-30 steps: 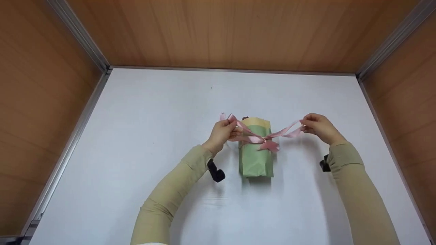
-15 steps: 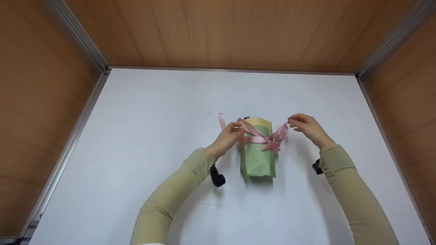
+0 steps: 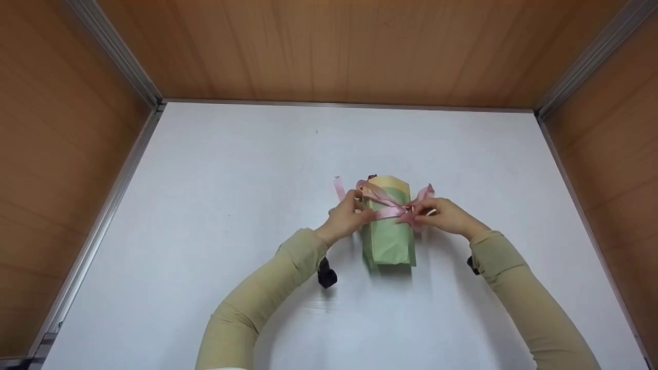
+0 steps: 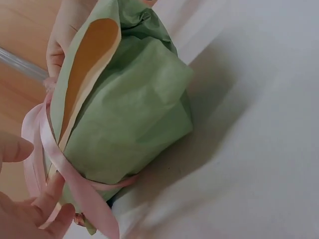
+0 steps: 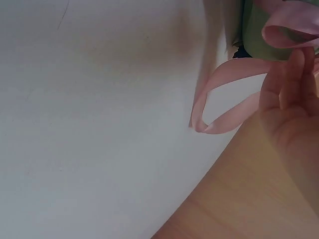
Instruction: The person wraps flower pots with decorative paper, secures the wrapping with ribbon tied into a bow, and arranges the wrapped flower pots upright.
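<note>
A bundle wrapped in green paper [image 3: 391, 245] with a cream-yellow upper edge lies on the white table. Pink ribbon [image 3: 388, 211] circles its upper part, knotted toward the right, with loops and tails beside the knot. My right hand [image 3: 446, 217] pinches the ribbon by the knot; a ribbon loop [image 5: 230, 72] hangs beside those fingers in the right wrist view. At the bundle's left side is my left hand [image 3: 345, 218]. In the left wrist view its thumb stands apart and a fingertip touches the paper near the ribbon [image 4: 82, 186]. Something small and dark red [image 3: 371, 177] peeks from the top.
The white tabletop [image 3: 231, 169] spreads around the bundle. Wood-grain panels [image 3: 329, 51] with grey metal edging [image 3: 349, 105] stand at the back and both sides. A black strap [image 3: 326, 273] hangs below the left wrist.
My right hand has let go of the outstretched ribbon, which has fallen back into a loop, and moved left to the knot. My left hand has shifted slightly right and down, its grip on the ribbon loosened.
</note>
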A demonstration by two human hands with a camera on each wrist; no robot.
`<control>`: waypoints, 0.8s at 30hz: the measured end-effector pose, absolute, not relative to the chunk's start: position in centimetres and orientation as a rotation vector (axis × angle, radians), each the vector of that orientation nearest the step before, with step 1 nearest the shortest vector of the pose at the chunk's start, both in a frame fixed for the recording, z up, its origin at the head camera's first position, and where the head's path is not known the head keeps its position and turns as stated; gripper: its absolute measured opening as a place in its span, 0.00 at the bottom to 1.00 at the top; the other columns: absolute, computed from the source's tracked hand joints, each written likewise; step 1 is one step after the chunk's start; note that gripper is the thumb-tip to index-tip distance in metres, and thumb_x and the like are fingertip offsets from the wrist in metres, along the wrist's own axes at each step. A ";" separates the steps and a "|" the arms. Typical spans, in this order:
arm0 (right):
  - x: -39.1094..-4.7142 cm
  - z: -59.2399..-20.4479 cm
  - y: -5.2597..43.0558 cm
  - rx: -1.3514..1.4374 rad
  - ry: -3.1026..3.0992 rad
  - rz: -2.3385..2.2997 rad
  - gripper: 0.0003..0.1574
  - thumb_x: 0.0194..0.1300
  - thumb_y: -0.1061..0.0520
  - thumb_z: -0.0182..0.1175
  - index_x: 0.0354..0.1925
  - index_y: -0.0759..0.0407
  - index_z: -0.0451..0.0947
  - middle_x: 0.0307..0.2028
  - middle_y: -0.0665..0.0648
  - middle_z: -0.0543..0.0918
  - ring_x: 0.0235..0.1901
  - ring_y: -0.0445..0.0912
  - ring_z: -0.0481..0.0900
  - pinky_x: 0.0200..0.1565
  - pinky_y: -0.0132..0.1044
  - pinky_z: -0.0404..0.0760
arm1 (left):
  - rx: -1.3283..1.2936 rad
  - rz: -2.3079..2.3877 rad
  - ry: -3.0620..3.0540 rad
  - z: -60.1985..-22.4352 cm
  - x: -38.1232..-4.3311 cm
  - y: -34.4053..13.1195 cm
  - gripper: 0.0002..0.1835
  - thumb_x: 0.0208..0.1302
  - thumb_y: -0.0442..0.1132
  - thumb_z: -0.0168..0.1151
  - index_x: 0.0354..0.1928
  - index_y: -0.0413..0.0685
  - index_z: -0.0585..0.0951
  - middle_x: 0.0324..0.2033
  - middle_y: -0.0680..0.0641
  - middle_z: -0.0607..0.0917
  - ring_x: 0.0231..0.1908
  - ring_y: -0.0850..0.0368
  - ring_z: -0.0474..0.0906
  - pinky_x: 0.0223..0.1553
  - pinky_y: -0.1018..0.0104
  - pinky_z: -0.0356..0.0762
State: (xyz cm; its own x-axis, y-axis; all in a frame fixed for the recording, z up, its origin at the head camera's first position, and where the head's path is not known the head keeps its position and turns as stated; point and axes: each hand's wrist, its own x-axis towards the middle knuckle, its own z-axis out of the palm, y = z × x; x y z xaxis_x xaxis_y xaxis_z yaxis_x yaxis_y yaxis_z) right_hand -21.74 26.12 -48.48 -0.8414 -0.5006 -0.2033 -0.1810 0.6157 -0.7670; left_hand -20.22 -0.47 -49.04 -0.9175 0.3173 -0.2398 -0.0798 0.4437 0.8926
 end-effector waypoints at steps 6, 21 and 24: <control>-21.8 -47.6 29.2 -0.492 2.355 -1.114 0.09 0.63 0.58 0.61 0.37 0.65 0.77 0.34 0.52 0.79 0.38 0.43 0.73 0.43 0.37 0.73 | 0.291 1.300 2.359 -48.9 -20.2 -0.7 0.27 0.66 0.51 0.54 0.59 0.42 0.65 0.40 0.44 0.81 0.38 0.53 0.78 0.60 0.43 0.56; -22.3 -49.6 27.6 -0.122 2.157 -1.167 0.37 0.71 0.41 0.47 0.60 0.71 0.66 0.50 0.66 0.79 0.49 0.52 0.78 0.57 0.50 0.73 | 0.211 1.105 2.235 -48.8 -19.9 -0.2 0.34 0.67 0.63 0.45 0.54 0.36 0.72 0.45 0.42 0.79 0.47 0.51 0.73 0.54 0.58 0.70; -22.4 -50.4 25.7 -0.109 1.965 -1.256 0.40 0.70 0.37 0.45 0.60 0.69 0.65 0.49 0.61 0.80 0.47 0.47 0.80 0.56 0.47 0.75 | 0.210 1.140 2.192 -49.2 -19.8 0.3 0.32 0.67 0.63 0.46 0.50 0.38 0.74 0.38 0.45 0.77 0.41 0.54 0.72 0.48 0.61 0.71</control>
State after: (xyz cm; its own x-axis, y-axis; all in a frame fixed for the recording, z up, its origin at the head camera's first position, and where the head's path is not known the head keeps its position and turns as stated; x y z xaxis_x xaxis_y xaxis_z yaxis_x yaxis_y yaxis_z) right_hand -22.38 25.68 -50.43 -0.6883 -0.4546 -0.5653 0.3220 0.5067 -0.7997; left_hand -19.76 0.26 -49.16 -0.7760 0.4164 -0.4738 -0.1486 0.6093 0.7789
